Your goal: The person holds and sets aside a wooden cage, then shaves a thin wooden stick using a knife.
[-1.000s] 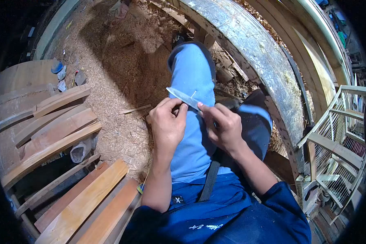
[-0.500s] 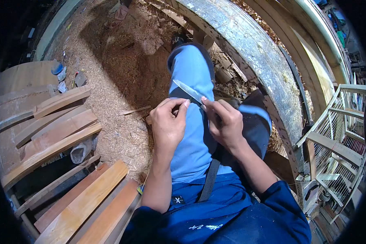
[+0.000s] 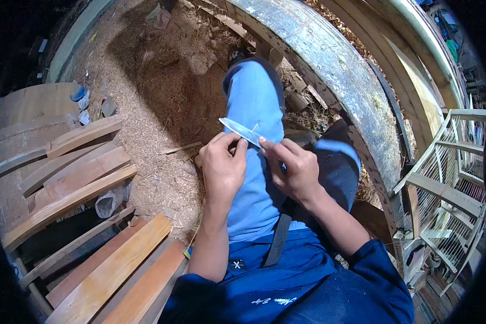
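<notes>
My right hand (image 3: 292, 166) is closed around the handle end of a knife (image 3: 235, 128), the fingers covering the handle. Its pale blade points up and to the left, across the tips of my left hand (image 3: 221, 164). The thumb and forefinger of that left hand are pinched together against the blade. A thin pale stick (image 3: 255, 127) pokes out just beyond the blade, in line with the left fingertips; the rest of it is hidden. Both hands are above my blue trouser leg (image 3: 252, 200).
Wooden boards and curved pieces (image 3: 105, 270) are stacked at the left. A long curved metal-topped bench (image 3: 329, 51) runs along the right. A slatted wooden cage (image 3: 448, 189) stands at far right. Sawdust and shavings cover the floor (image 3: 156, 186).
The knife has shifted left and slightly down, its blade now over the left fingertips. My right hand has moved a little left with it. The thin stick now shows beyond the blade.
</notes>
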{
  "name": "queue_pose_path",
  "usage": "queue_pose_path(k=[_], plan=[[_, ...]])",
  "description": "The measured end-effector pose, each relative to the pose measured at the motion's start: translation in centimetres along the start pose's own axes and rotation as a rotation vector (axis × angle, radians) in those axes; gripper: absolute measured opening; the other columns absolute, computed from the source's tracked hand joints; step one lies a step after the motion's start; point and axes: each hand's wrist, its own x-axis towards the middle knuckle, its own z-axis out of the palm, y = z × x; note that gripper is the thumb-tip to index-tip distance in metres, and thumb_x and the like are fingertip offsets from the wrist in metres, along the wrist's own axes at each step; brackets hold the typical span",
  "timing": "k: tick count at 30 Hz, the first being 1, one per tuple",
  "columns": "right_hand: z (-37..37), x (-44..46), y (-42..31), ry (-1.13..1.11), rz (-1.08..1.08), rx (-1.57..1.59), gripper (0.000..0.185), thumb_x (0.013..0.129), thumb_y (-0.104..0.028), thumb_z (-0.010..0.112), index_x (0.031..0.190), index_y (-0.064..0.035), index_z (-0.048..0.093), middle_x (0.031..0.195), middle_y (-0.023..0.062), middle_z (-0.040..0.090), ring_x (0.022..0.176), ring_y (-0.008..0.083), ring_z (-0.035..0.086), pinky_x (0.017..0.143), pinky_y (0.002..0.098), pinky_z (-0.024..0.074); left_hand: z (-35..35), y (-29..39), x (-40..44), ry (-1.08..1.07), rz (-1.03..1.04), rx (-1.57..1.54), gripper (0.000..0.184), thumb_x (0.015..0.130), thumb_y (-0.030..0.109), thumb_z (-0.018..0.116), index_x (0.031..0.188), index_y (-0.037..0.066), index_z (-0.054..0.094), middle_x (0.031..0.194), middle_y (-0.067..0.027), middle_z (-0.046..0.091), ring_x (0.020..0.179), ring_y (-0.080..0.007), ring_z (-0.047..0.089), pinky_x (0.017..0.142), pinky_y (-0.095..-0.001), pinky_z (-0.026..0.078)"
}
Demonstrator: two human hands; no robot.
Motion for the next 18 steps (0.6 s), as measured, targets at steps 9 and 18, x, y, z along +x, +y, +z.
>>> queue_pose_path(k=[9, 18], plan=[[0.01, -0.34, 0.09, -0.038, -0.034, -0.048, 0.025, 0.092, -0.019, 0.074, 0.117, -0.0162, 0.075, 0.077, 0.0084, 0.063, 0.059, 0.031, 0.067, 0.05, 0.0453, 0.0515, -0.26, 0.44, -0.36, 0.014, -0.04, -0.058, 0.015, 0.089, 0.01, 0.076, 0.095, -0.004, 0.077, 0.085, -0.0174, 0.074, 0.071, -0.0255, 0.074, 0.067, -0.0349, 0.056], [0.0, 0.46, 0.01, 0.007, 0.025, -0.083, 0.023, 0.091, -0.01, 0.076, 0.114, -0.0129, 0.077, 0.074, 0.0098, 0.062, 0.059, 0.03, 0.064, 0.052, 0.0421, 0.0482, -0.39, 0.12, -0.48, 0.017, -0.012, -0.064, 0.015, 0.092, 0.012, 0.078, 0.099, -0.001, 0.079, 0.077, -0.0081, 0.071, 0.067, -0.0105, 0.063, 0.064, -0.0275, 0.05]])
